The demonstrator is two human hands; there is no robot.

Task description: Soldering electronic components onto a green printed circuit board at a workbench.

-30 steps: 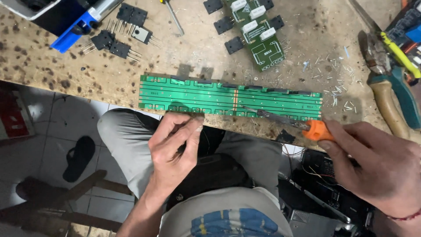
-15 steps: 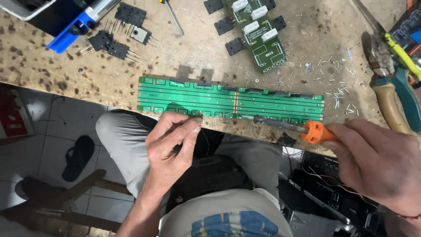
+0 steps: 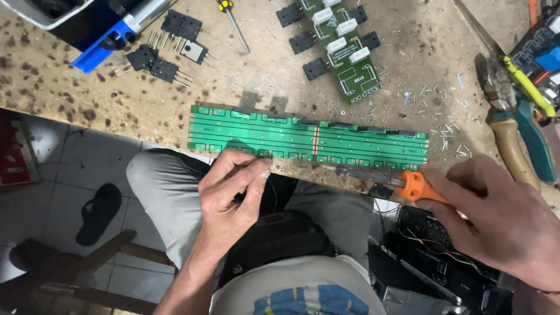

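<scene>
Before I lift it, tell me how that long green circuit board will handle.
The long green circuit board looks thin and flat, so probably light and fairly stiff, with some flex along its length. A pale seam across its middle hints it may bend or snap there. It lies flat, unlikely to roll.

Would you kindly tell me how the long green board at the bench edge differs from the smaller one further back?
The long green board lies level along the bench edge; the smaller board sits tilted. The long green board shows bare tracks; the smaller board shows white blocks and black parts. Both are green circuit boards.
</scene>
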